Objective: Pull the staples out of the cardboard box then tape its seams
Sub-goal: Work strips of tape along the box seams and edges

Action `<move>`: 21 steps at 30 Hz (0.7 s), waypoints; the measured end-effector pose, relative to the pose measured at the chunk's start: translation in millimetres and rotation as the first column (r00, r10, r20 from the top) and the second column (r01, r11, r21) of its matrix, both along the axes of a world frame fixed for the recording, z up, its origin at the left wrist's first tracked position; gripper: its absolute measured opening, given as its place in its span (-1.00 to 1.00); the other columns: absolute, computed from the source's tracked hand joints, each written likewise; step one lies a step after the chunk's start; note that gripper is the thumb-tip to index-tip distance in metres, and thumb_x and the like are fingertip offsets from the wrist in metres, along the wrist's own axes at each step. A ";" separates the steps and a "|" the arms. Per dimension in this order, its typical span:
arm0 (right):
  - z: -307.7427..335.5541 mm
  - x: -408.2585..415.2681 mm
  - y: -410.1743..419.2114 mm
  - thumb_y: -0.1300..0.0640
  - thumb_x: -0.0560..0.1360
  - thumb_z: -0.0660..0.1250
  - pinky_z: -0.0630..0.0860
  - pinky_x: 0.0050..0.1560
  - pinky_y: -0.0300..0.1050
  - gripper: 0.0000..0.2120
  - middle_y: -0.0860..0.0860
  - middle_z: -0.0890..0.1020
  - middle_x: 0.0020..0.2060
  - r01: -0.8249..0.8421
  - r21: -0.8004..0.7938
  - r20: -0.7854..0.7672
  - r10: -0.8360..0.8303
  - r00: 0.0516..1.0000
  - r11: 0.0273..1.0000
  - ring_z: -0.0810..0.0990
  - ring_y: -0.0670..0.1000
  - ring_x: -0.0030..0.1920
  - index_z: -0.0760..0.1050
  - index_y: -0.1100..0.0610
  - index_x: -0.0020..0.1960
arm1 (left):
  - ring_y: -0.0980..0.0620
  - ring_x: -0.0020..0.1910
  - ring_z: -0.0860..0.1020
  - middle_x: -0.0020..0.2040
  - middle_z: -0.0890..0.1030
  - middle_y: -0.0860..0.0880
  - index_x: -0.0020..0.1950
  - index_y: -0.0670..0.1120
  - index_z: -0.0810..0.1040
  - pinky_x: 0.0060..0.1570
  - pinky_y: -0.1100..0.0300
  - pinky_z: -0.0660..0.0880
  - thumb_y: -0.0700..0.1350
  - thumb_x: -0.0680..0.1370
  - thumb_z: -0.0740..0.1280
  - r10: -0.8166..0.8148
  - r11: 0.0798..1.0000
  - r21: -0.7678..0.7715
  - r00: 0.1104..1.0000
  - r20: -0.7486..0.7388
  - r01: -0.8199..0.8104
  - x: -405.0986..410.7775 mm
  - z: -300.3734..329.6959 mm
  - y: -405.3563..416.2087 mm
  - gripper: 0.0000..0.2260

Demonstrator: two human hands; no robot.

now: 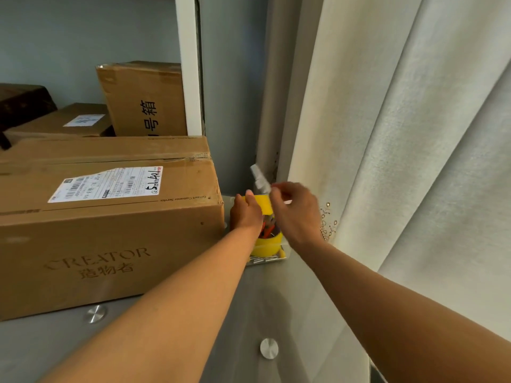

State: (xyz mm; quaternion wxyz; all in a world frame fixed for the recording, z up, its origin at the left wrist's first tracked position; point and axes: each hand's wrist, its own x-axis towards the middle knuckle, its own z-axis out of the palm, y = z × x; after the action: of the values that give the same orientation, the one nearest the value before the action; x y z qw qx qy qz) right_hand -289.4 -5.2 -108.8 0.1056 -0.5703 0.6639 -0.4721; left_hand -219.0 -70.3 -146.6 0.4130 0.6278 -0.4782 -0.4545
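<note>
A large brown cardboard box (105, 217) with a white shipping label lies on a grey table (276, 299), its top seam taped. Just right of it stands a yellow cup (266, 244) with tools inside, partly hidden by my hands. My left hand (246, 214) grips the cup's far rim and side. My right hand (296, 211) hovers above the cup, blurred, fingertips pinched on a whitish tool (260, 181) that points up and away; what kind of tool it is I cannot tell.
More cardboard boxes (143, 98) are stacked behind the big one, beside a white post (190, 64). A pale curtain (401, 134) hangs close on the right. Round metal studs (268, 348) sit in the tabletop. The cup rests on a small tray (265, 259).
</note>
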 end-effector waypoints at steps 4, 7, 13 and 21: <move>-15.7 16.0 7.1 -0.01 0.61 0.13 0.44 -0.17 -0.18 -0.69 0.00 0.67 -0.07 -0.121 0.020 -0.200 0.122 0.972 0.992 0.57 -0.07 -0.12 0.61 0.04 0.13 | -0.21 0.27 0.45 0.28 0.49 -0.21 0.34 -0.14 0.41 0.33 -0.09 0.33 0.18 0.63 -0.04 0.039 0.997 0.066 0.985 -0.169 -0.028 3.3 -1.8 2.9 -0.48; -21.4 12.4 0.4 0.09 0.61 0.13 0.54 0.06 -0.04 -0.69 0.02 0.65 0.09 -0.096 0.011 -0.139 0.096 0.986 0.995 0.61 0.02 0.06 0.53 0.03 0.27 | -0.19 0.21 0.49 0.22 0.52 -0.19 0.32 -0.14 0.43 0.22 0.03 0.41 0.10 0.65 -0.02 -0.036 0.993 0.109 0.999 -0.029 0.039 9.1 3.6 6.7 -0.56; -29.4 8.3 -0.2 0.09 0.62 0.11 0.46 0.21 0.01 -0.66 0.01 0.57 0.24 -0.058 0.134 -0.210 0.086 0.974 0.989 0.51 0.05 0.24 0.42 0.01 0.37 | -0.20 0.34 0.39 0.41 0.36 -0.16 0.51 -0.01 0.18 0.35 -0.09 0.33 -0.07 0.67 0.02 -0.009 0.995 0.096 1.000 0.023 0.007 7.8 5.4 8.7 -0.62; -40.4 -4.1 -12.1 -0.07 0.65 -0.04 0.15 0.44 0.04 -0.53 0.11 0.20 0.50 -0.093 0.461 -0.217 0.214 0.953 0.882 0.12 0.14 0.51 0.14 0.01 0.53 | -0.15 0.40 0.30 0.49 0.24 -0.08 0.53 0.16 0.10 0.36 -0.04 0.28 -0.09 0.68 -0.04 -0.093 0.995 0.024 0.994 -0.058 0.095 6.5 3.4 4.2 -0.59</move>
State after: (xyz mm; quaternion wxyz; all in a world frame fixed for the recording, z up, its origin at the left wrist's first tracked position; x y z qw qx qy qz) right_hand -293.5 -17.3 -149.2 0.1823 -0.6391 0.7146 -0.2181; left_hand -212.4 -66.0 -143.1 0.3961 0.5968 -0.4892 -0.4976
